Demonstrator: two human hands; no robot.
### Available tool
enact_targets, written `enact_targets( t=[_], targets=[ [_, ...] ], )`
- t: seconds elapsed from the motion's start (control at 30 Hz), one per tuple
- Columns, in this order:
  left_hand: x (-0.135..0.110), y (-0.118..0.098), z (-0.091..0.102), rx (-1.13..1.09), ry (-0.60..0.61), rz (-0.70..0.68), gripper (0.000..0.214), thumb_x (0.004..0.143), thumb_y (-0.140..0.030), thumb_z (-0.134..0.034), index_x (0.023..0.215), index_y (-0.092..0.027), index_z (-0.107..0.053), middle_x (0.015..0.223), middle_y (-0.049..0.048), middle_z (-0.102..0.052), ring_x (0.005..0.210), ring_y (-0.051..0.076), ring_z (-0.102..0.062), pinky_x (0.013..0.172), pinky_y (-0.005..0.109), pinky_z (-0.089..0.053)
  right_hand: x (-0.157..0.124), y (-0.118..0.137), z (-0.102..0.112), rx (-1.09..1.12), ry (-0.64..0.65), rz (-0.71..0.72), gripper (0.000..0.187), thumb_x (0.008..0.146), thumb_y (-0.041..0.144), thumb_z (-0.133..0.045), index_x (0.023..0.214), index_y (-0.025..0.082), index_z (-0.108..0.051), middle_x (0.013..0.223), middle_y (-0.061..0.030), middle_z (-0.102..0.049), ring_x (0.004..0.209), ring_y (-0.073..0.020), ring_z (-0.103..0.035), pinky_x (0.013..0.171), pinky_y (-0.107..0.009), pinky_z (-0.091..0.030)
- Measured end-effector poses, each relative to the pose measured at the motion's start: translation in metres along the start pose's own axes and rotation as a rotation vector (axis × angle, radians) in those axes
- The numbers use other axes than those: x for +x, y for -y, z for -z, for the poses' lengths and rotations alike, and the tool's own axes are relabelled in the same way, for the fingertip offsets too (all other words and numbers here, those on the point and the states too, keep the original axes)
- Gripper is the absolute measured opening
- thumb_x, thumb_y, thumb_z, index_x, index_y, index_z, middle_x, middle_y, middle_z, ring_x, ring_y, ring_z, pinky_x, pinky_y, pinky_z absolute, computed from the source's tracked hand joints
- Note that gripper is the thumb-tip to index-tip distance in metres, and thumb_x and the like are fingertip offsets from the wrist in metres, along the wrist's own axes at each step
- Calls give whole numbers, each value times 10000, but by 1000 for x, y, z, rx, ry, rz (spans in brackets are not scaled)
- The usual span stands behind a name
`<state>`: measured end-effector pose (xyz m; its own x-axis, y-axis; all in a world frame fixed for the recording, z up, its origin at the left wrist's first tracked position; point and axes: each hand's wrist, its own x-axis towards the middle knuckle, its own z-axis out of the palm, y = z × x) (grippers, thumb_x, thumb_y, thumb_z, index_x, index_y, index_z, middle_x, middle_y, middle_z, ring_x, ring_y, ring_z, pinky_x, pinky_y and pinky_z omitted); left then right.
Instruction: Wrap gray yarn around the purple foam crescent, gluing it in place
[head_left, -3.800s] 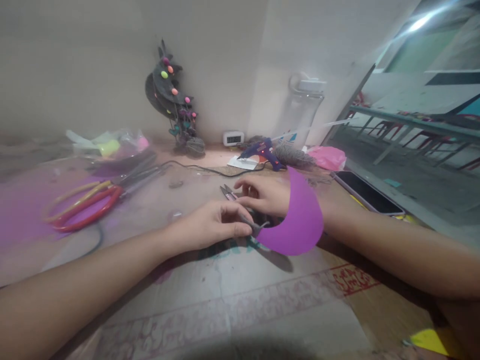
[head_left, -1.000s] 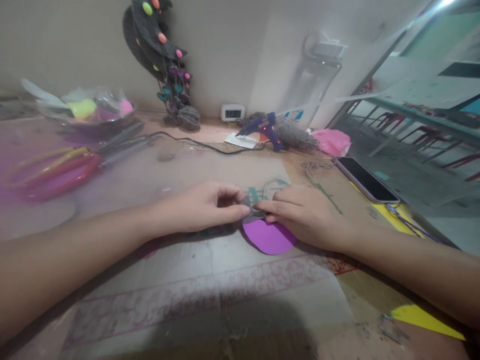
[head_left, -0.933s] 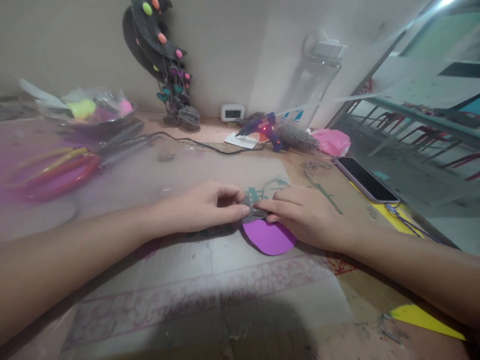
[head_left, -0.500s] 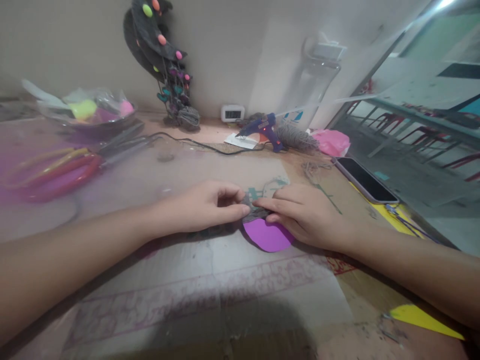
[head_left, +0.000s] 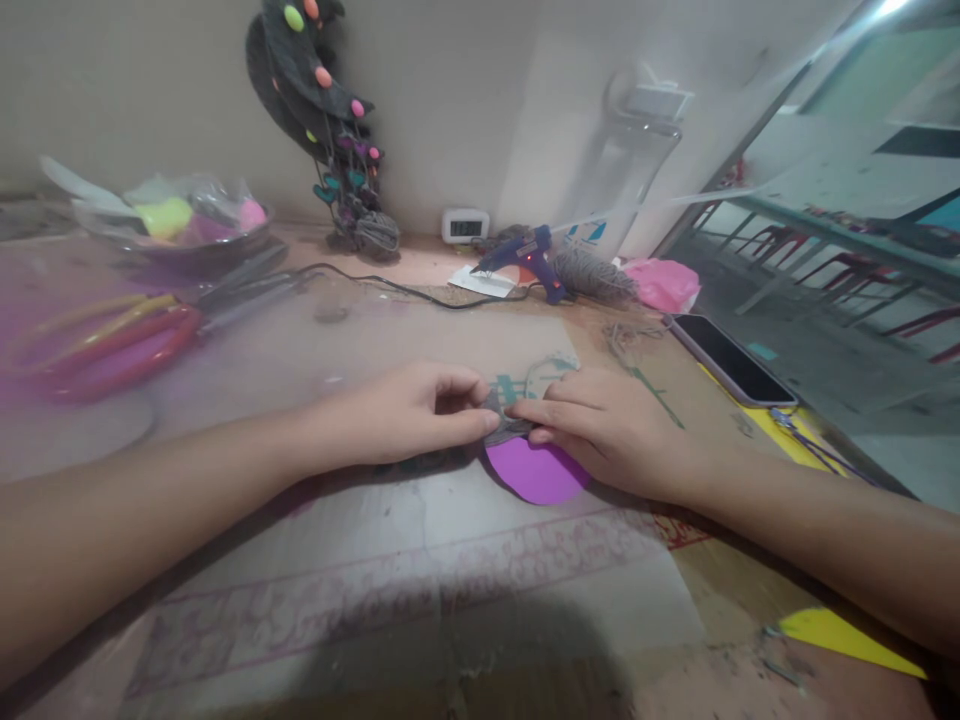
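Note:
A purple paper circle lies on the table in front of me, its far part covered by rows of grey yarn. My left hand grips the circle's left edge, with the thumb against the yarn and the fingers curled behind. From the other side, my right hand presses the yarn with its stretched index finger, and the remaining fingers are folded over the circle's right part. A loose strand of yarn loops up beyond the right fingertips. The right fingers partly hide the yarn.
A blue glue gun stands behind, beside a grey yarn ball and a small digital clock. Red-and-yellow-handled scissors and a bowl sit at left. A phone lies at right. A moon-shaped hanging leans on the wall.
My right fingers have shifted very slightly on the yarn. Otherwise both hands and the purple circle stay in place.

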<state>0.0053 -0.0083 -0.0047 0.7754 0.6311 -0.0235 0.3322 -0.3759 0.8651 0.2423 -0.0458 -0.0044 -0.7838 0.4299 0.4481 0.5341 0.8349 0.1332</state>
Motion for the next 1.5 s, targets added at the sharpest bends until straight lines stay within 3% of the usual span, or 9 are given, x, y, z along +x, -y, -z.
enact_targets(
  t=[0.37, 0.63, 0.93, 1.33, 1.5],
  targets=[
    [-1, -2, 0, 0, 2, -12, 256, 888, -398, -519, 758, -182, -562, 690, -20, -581, 627, 112, -511, 572, 229, -373, 0, 2, 8, 28, 1, -93, 332, 992, 331, -435, 1093, 113, -665, 742, -61, -648, 659, -147, -561, 607, -262, -397],
    [-1, 0, 1, -3, -10, -1, 287, 904, -442, -514, 827, -177, -595, 681, -19, -590, 601, 106, -519, 555, 220, -384, -4, -2, 11, 59, 18, -245, 355, 994, 343, -406, 1182, 119, -607, 873, -84, -689, 756, -187, -608, 680, -297, -434],
    [-1, 2, 1, -57, 3, 37, 285, 912, -436, -499, 829, -183, -601, 678, -17, -584, 592, 107, -517, 542, 218, -398, -4, -3, 9, 93, 2, -276, 339, 991, 347, -417, 1192, 145, -601, 866, -73, -697, 759, -181, -620, 684, -288, -439],
    [0, 0, -1, -68, -14, 25, 276, 888, -433, -522, 813, -176, -590, 691, -8, -607, 619, 116, -529, 567, 229, -404, -1, -1, 7, 17, 11, -194, 351, 996, 355, -408, 1131, 138, -649, 826, -81, -682, 724, -177, -591, 643, -280, -407],
    [0, 0, -1, -85, -28, 38, 263, 899, -418, -505, 833, -174, -582, 688, -8, -602, 613, 114, -535, 560, 231, -411, 0, 0, 12, 41, 17, -265, 323, 983, 333, -424, 1163, 150, -621, 863, -82, -701, 750, -184, -619, 682, -297, -443]
  ],
)
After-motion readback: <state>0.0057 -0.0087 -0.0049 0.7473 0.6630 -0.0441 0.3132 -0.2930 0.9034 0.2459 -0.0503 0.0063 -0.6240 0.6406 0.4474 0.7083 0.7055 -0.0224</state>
